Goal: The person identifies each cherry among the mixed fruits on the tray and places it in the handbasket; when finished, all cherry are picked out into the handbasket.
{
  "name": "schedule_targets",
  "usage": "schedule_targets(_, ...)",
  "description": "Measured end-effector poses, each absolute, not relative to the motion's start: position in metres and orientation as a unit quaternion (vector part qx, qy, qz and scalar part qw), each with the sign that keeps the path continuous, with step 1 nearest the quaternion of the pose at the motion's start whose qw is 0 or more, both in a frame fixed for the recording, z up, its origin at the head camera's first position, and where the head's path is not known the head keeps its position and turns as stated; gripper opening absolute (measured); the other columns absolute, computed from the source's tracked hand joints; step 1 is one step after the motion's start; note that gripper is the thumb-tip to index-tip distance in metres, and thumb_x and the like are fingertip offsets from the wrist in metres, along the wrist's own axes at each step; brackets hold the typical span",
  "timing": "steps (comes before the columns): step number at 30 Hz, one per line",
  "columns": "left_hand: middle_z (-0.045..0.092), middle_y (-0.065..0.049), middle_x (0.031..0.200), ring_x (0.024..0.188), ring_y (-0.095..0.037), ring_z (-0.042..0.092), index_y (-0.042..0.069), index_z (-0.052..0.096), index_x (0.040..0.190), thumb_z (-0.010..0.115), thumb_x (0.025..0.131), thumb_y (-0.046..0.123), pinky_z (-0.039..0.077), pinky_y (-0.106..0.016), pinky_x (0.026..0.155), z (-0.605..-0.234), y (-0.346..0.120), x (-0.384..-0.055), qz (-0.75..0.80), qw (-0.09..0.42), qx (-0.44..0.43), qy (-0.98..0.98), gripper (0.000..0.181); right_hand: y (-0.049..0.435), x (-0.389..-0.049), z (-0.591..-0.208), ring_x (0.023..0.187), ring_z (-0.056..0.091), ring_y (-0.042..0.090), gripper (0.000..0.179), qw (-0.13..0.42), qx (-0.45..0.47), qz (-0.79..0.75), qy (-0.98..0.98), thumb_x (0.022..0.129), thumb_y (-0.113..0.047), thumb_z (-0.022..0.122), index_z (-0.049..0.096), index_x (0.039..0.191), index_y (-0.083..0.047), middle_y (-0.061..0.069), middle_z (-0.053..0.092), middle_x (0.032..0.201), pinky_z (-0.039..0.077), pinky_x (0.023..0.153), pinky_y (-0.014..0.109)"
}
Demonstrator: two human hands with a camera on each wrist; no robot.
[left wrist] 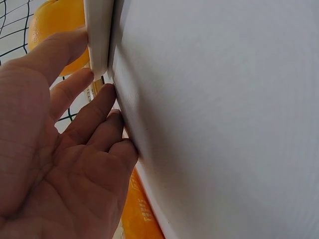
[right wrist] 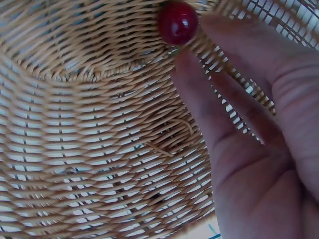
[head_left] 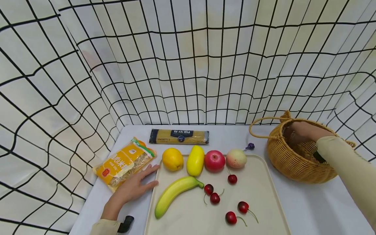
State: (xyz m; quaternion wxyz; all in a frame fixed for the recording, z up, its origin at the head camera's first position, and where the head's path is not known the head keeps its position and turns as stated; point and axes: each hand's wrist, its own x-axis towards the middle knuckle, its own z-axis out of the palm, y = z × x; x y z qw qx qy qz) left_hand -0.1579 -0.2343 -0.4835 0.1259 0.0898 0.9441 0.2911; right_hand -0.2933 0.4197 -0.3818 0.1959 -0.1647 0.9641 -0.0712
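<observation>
My right hand (head_left: 305, 133) is down inside a wicker basket (head_left: 299, 169) at the right. In the right wrist view, its thumb and index fingertip pinch a red cherry (right wrist: 178, 22) close to the woven wall. My left hand (head_left: 133, 187) lies at the left edge of the beige tray (head_left: 258, 189), fingers extended, thumb and fingertips against the rim. On the tray are a banana (head_left: 176, 194), an orange (head_left: 172, 159), a yellow oval fruit (head_left: 195, 160), a red apple-like fruit (head_left: 214, 161), a pale peach (head_left: 236, 158) and several cherries (head_left: 215, 198).
A yellow food bag (head_left: 124, 163) lies beyond the left hand. A spaghetti pack (head_left: 179, 136) lies behind the tray, and a small purple item (head_left: 250, 146) sits near its back right corner. The basket's handle (head_left: 258, 121) leans left. Gridded cloth (head_left: 205, 68) hangs behind.
</observation>
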Motion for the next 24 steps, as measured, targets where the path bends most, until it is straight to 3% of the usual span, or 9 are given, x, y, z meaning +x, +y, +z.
schedule_targets(6, 0.044, -0.008, 0.171, 0.158, -0.048, 0.039, 0.037, 0.050, 0.160, 0.069, 0.102, 0.052, 0.037, -0.074, 0.122, -0.481, -0.234, -0.157, 0.293, 0.130, 0.088, 0.943, 0.063, 0.427, -0.286, -0.373, 0.110, 0.072, 0.034, 0.031, 0.177, -0.175, -0.104, 0.963, 0.088, -0.022, 0.086, 0.081, 0.116, -0.008, 0.016, 0.078, 0.120, 0.063, 0.087, 0.044)
schedule_targets(10, 0.044, -0.010, 0.171, 0.159, -0.048, 0.037, 0.034, 0.051, 0.160, 0.070, 0.102, 0.051, 0.037, -0.074, 0.122, -0.480, -0.233, -0.156, 0.296, 0.134, 0.088, 0.942, 0.064, 0.427, -0.278, -0.361, 0.119, 0.069, 0.037, 0.033, 0.180, -0.162, -0.147, 0.959, 0.091, -0.021, 0.084, 0.080, 0.120, -0.007, 0.020, 0.074, 0.129, 0.060, 0.088, 0.039)
schedule_targets(15, 0.044, -0.010, 0.171, 0.159, -0.047, 0.037, 0.033, 0.051, 0.160, 0.070, 0.102, 0.050, 0.037, -0.073, 0.122, -0.481, -0.234, -0.156, 0.297, 0.134, 0.091, 0.941, 0.064, 0.432, -0.267, -0.352, 0.135, 0.058, 0.051, 0.040, 0.172, -0.131, -0.197, 0.956, 0.096, -0.023, 0.081, 0.075, 0.133, -0.007, 0.029, 0.063, 0.146, 0.055, 0.105, 0.063)
schedule_targets(18, 0.043, -0.010, 0.171, 0.159, -0.048, 0.036, 0.034, 0.051, 0.160, 0.070, 0.101, 0.052, 0.037, -0.074, 0.122, -0.482, -0.234, -0.156, 0.299, 0.142, 0.088, 0.940, 0.065, 0.438, -0.263, -0.350, 0.138, 0.056, 0.051, 0.045, 0.162, -0.140, -0.205, 0.955, 0.098, -0.029, 0.080, 0.073, 0.137, -0.009, 0.028, 0.063, 0.148, 0.053, 0.107, 0.068)
schedule_targets(21, 0.042, -0.010, 0.172, 0.160, -0.047, 0.035, 0.034, 0.050, 0.161, 0.070, 0.102, 0.052, 0.036, -0.074, 0.123, -0.482, -0.234, -0.157, 0.299, 0.146, 0.085, 0.939, 0.065, 0.440, -0.259, -0.344, 0.133, 0.063, 0.022, 0.047, 0.155, -0.134, -0.203, 0.958, 0.098, -0.038, 0.079, 0.072, 0.140, -0.016, 0.020, 0.067, 0.147, 0.055, 0.106, 0.059)
schedule_targets(24, 0.041, -0.010, 0.173, 0.160, -0.046, 0.035, 0.034, 0.049, 0.161, 0.070, 0.102, 0.051, 0.035, -0.074, 0.124, -0.483, -0.235, -0.159, 0.298, 0.142, 0.086, 0.940, 0.065, 0.439, -0.256, -0.337, 0.119, 0.058, -0.011, 0.049, 0.150, -0.121, -0.211, 0.958, 0.099, -0.043, 0.077, 0.071, 0.142, -0.019, 0.016, 0.069, 0.147, 0.058, 0.102, 0.043)
